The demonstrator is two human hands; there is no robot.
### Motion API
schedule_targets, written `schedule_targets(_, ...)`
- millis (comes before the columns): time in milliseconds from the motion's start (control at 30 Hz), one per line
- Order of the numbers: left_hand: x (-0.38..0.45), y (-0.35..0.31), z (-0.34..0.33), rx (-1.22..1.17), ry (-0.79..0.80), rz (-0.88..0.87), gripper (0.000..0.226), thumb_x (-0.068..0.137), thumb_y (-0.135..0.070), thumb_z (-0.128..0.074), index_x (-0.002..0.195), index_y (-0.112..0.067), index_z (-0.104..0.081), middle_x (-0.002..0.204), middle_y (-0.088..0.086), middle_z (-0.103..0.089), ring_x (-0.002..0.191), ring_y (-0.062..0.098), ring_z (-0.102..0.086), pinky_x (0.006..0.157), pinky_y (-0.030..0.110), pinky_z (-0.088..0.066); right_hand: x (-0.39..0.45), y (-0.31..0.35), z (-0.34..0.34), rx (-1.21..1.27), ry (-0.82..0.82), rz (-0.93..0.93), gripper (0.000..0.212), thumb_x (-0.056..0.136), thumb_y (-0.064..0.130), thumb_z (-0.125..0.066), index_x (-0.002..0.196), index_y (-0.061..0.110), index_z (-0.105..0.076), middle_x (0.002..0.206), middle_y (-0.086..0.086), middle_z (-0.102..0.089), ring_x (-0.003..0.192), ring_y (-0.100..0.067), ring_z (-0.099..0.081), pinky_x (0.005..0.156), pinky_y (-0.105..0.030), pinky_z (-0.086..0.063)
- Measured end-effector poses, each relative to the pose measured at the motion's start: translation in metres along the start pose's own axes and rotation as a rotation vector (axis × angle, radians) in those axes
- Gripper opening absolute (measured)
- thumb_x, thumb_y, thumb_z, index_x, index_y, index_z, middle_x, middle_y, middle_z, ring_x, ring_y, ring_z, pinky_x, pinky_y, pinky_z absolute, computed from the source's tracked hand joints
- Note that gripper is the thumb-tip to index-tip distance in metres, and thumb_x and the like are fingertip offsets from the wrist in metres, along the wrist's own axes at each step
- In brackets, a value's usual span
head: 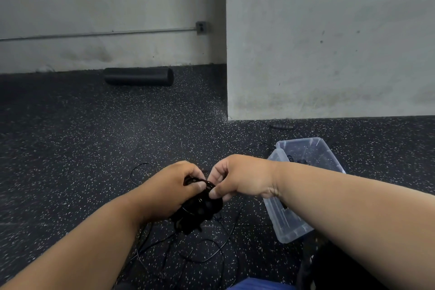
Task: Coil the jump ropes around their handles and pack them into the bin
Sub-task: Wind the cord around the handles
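Note:
My left hand [171,190] grips a bundle of black jump rope handles [202,212] with thin black cord wound round the top. My right hand [237,179] pinches the cord at the top of that bundle, thumb and fingers curled on it. Loose black cord [211,254] trails from the bundle in loops over the speckled floor below my hands. A clear plastic bin [289,223] stands on the floor to the right, partly behind my right forearm. Something dark lies inside the bin at its far end. Another black handle [282,126] lies by the wall beyond the bin.
A black foam roller [138,76] lies against the far wall at the left. A grey concrete pillar [329,42] rises at the right behind the bin. A dark bag [329,266] sits at the bottom right, beside blue fabric.

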State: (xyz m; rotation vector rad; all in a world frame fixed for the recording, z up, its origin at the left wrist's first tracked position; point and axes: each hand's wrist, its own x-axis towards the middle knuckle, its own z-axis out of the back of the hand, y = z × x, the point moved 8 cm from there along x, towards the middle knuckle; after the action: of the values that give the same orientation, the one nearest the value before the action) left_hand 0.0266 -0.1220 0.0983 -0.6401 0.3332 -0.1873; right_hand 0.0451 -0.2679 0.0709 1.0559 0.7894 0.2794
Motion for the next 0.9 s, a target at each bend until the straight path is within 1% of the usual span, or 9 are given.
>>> schedule_targets(133,0.001,0.008,0.000,-0.119,0.040,0.051,0.007,0.099,-0.030,-0.071,0.092,-0.033,-0.071,0.083,-0.010,-0.073,0.072,0.002,-0.064,0.067,0.025,-0.053,-0.002,0.002,-0.008,0.144,0.095,-0.015,0.018,0.092,-0.008,-0.069,0.094,0.010,-0.069,0.083,-0.004,-0.072,0.082,-0.015,-0.069,0.078,-0.022,-0.060)
schedule_targets(267,-0.002,0.006,0.002,-0.087,-0.056,0.068,0.008,0.099,-0.031,-0.070,0.091,-0.032,-0.071,0.082,-0.010,-0.075,0.076,0.008,-0.069,0.069,0.030,-0.058,0.001,0.004,-0.003,0.055,-0.021,0.005,0.015,0.091,-0.001,-0.065,0.095,0.011,-0.073,0.087,-0.013,-0.075,0.078,-0.020,-0.069,0.080,-0.036,-0.057)
schedule_targets(367,-0.003,0.004,0.004,-0.107,-0.119,0.072,0.008,0.099,-0.030,-0.069,0.091,-0.032,-0.071,0.084,-0.010,-0.074,0.079,0.010,-0.070,0.073,0.035,-0.060,0.001,0.008,0.001,0.001,-0.149,0.057,0.014,0.086,0.002,-0.068,0.088,0.015,-0.072,0.079,-0.010,-0.072,0.069,-0.020,-0.067,0.072,-0.042,-0.053)
schedule_targets(433,-0.003,0.003,0.005,-0.135,-0.161,0.075,0.008,0.100,-0.028,-0.068,0.093,-0.032,-0.070,0.086,-0.010,-0.074,0.079,0.007,-0.069,0.073,0.030,-0.057,0.000,0.011,0.004,0.003,-0.220,0.083,0.012,0.085,0.003,-0.069,0.086,0.015,-0.072,0.073,-0.004,-0.068,0.067,-0.018,-0.062,0.067,-0.038,-0.051)
schedule_targets(533,-0.002,0.000,0.004,-0.220,-0.224,0.075,0.008,0.102,-0.027,-0.065,0.097,-0.031,-0.070,0.091,-0.006,-0.074,0.080,0.006,-0.068,0.068,0.022,-0.052,-0.004,0.018,0.011,-0.052,-0.325,0.128,0.005,0.086,0.008,-0.071,0.086,0.013,-0.072,0.067,0.006,-0.063,0.055,-0.004,-0.055,0.055,-0.023,-0.048)
schedule_targets(600,-0.001,0.000,0.002,-0.252,-0.240,0.073,0.007,0.104,-0.026,-0.062,0.101,-0.029,-0.069,0.097,-0.004,-0.072,0.086,0.009,-0.068,0.072,0.026,-0.054,-0.005,0.023,0.012,-0.096,-0.373,0.157,0.006,0.086,0.012,-0.072,0.083,0.016,-0.070,0.066,0.011,-0.061,0.051,0.001,-0.050,0.051,-0.018,-0.044)
schedule_targets(733,0.003,0.003,-0.001,-0.275,-0.237,0.082,0.006,0.104,-0.028,-0.063,0.107,-0.028,-0.068,0.113,-0.002,-0.068,0.102,0.016,-0.065,0.095,0.043,-0.055,-0.006,0.027,0.013,-0.192,-0.464,0.202,0.016,0.085,0.016,-0.072,0.075,0.024,-0.063,0.066,0.011,-0.061,0.054,-0.001,-0.050,0.053,-0.020,-0.045)
schedule_targets(800,0.003,0.003,0.000,-0.263,-0.245,0.076,0.007,0.103,-0.028,-0.063,0.109,-0.030,-0.067,0.123,-0.008,-0.065,0.111,0.012,-0.063,0.103,0.041,-0.051,-0.005,0.025,0.013,-0.123,-0.444,0.196,0.018,0.086,0.011,-0.071,0.074,0.023,-0.063,0.062,0.013,-0.059,0.051,0.000,-0.048,0.051,-0.019,-0.043)
schedule_targets(900,0.002,0.000,0.001,-0.260,-0.231,0.065,0.009,0.103,-0.024,-0.064,0.110,-0.028,-0.068,0.126,-0.015,-0.065,0.114,0.007,-0.062,0.104,0.034,-0.050,-0.003,0.019,0.011,0.054,-0.315,0.124,0.018,0.087,0.002,-0.066,0.079,0.017,-0.067,0.061,0.009,-0.060,0.056,-0.007,-0.054,0.055,-0.023,-0.046)
